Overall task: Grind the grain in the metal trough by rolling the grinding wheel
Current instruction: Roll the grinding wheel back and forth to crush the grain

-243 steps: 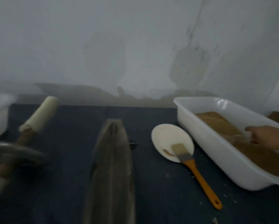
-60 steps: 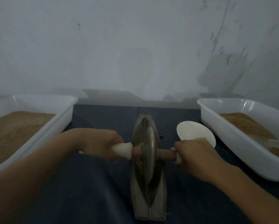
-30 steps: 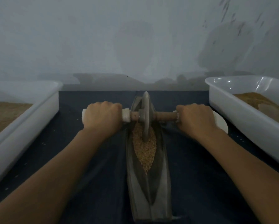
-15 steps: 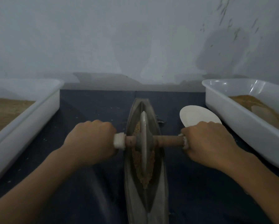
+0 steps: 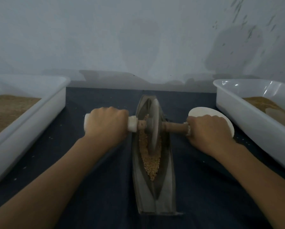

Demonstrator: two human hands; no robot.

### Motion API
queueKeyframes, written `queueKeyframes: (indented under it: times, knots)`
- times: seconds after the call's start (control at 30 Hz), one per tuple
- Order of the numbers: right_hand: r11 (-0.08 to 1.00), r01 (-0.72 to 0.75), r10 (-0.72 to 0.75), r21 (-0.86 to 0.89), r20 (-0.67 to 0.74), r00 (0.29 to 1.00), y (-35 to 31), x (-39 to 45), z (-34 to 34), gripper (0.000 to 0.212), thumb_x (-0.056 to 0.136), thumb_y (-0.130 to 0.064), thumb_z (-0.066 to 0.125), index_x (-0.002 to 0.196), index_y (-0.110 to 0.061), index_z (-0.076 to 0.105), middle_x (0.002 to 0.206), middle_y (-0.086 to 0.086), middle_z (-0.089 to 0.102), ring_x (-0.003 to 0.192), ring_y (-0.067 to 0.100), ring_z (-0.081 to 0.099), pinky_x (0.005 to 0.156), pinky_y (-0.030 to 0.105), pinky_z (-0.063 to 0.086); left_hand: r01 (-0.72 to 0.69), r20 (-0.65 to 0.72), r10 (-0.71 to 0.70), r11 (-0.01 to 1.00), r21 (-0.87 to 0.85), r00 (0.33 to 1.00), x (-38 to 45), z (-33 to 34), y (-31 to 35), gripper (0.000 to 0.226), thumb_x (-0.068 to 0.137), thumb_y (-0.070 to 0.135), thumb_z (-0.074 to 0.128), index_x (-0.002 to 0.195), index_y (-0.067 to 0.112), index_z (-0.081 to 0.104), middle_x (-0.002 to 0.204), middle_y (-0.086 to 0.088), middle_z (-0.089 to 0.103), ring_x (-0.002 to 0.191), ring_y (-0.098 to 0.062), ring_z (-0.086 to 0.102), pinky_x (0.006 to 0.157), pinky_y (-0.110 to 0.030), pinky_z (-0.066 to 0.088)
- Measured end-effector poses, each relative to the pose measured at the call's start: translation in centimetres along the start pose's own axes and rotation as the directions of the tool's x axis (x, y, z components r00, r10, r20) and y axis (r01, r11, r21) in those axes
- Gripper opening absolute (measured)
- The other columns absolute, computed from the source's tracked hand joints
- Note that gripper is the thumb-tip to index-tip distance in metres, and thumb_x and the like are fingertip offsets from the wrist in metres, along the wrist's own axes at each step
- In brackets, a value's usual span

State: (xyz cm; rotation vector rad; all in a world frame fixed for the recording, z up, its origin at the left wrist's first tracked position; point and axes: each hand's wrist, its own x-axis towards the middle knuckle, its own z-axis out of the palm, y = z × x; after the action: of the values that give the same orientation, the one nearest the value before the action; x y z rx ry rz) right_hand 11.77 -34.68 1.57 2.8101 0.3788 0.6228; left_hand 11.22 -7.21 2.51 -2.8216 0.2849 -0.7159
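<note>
Left hand [image 5: 105, 124] and right hand [image 5: 207, 131] curled tight round axle [image 5: 174, 127] ends; between them, wheel [image 5: 153, 126] upright in trough [image 5: 155, 195], on grain [image 5: 151, 164].

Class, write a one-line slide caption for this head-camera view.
Both hands, left and right, grip the grinding wheel axle, rolling it through grain in the metal trough.

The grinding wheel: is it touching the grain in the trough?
Touching. The head view shows the grinding wheel with its lower edge sunk into the grain inside the trough.
</note>
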Motion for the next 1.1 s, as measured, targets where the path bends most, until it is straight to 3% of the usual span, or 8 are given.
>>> queueKeyframes:
  times: [0.07,0.13,0.27,0.4,0.63,0.8,0.97,1.1]
  knots:
    - [0.994,0.088,-0.094,-0.066,-0.086,0.992,-0.2,-2.0,-1.3,0.022,0.07,-0.037,0.068,0.064,-0.027,0.049,0.047,-0.005,0.042,0.039,0.019,0.03,0.043,0.022,0.013,-0.013,-0.011,0.013,1.0,-0.004,1.0,-2.5,-0.2,-0.2,0.03,0.074,0.039,0.064,0.066,0.027,0.038,0.053,0.01,0.029,0.049,-0.017,0.037,0.049,-0.027,0.023]
    - [0.991,0.114,-0.121,-0.065,-0.132,0.984,-0.2,-2.5,-2.6,0.026,0.059,-0.033,0.075,0.06,-0.026,0.05,0.043,-0.005,0.037,0.037,0.018,0.023,0.048,0.019,0.005,0.005,-0.015,-0.005,1.0,-0.02,1.0,-3.9,-0.3,-0.4,0.032,0.072,0.039,0.066,0.061,0.028,0.038,0.05,0.01,0.031,0.044,-0.015,0.035,0.047,-0.024,0.02]
    - [0.988,0.121,-0.119,-0.095,0.021,0.993,-0.2,0.5,-2.2,0.014,0.08,-0.042,0.058,0.074,-0.033,0.048,0.063,-0.008,0.046,0.056,0.018,0.044,0.046,0.028,0.019,0.07,0.071,-0.066,0.996,-0.055,0.995,-2.2,0.6,-0.5,0.032,0.077,0.044,0.06,0.061,0.028,0.037,0.056,0.01,0.039,0.046,-0.009,0.032,0.045,-0.025,0.017]
    - [0.998,0.012,-0.02,0.065,0.132,0.991,0.6,4.0,-0.7,0.023,0.08,-0.041,0.056,0.065,-0.029,0.043,0.07,-0.003,0.054,0.066,0.023,0.054,0.056,0.031,0.037,0.058,0.051,-0.057,0.998,-0.008,0.997,2.4,0.9,-0.2,0.024,0.079,0.038,0.058,0.065,0.026,0.042,0.056,0.008,0.033,0.046,-0.013,0.027,0.047,-0.026,0.019]
    - [1.0,0.01,-0.012,0.021,0.074,0.997,0.3,2.3,-0.4,0.021,0.082,-0.039,0.054,0.068,-0.03,0.043,0.067,-0.004,0.053,0.062,0.021,0.053,0.053,0.031,0.037,0.035,0.026,-0.035,0.999,-0.013,0.999,1.2,0.5,-0.2,0.027,0.077,0.037,0.06,0.066,0.027,0.038,0.055,0.009,0.028,0.046,-0.013,0.025,0.05,-0.028,0.02]
    - [0.989,0.086,-0.088,-0.119,-0.019,0.996,-0.1,-2.0,-1.8,0.026,0.074,-0.042,0.06,0.066,-0.032,0.037,0.049,-0.008,0.027,0.042,0.017,0.031,0.045,0.025,0.008,-0.023,-0.053,0.024,1.0,0.021,0.998,-3.1,-0.3,-0.4,0.054,0.056,0.039,0.077,0.056,0.031,0.024,0.047,0.014,0.014,0.042,-0.002,0.006,0.047,-0.02,0.004]
    - [1.0,0.022,-0.021,-0.018,0.074,0.997,0.1,1.2,-0.7,0.018,0.081,-0.039,0.053,0.069,-0.03,0.042,0.064,-0.006,0.045,0.058,0.021,0.047,0.05,0.03,0.027,-0.008,0.027,0.007,1.0,0.013,1.0,0.3,1.0,-0.5,0.035,0.073,0.041,0.062,0.059,0.026,0.034,0.054,0.009,0.029,0.044,-0.011,0.021,0.046,-0.025,0.014]
    - [1.0,0.03,-0.03,-0.007,0.029,0.999,0.4,5.1,-0.4,0.022,0.081,-0.04,0.053,0.068,-0.028,0.04,0.075,0.003,0.058,0.069,0.03,0.057,0.058,0.033,0.033,0.068,0.099,-0.059,0.993,-0.091,0.993,3.3,2.1,-0.7,0.02,0.078,0.043,0.06,0.072,0.026,0.052,0.062,0.006,0.04,0.051,-0.015,0.035,0.053,-0.029,0.029]
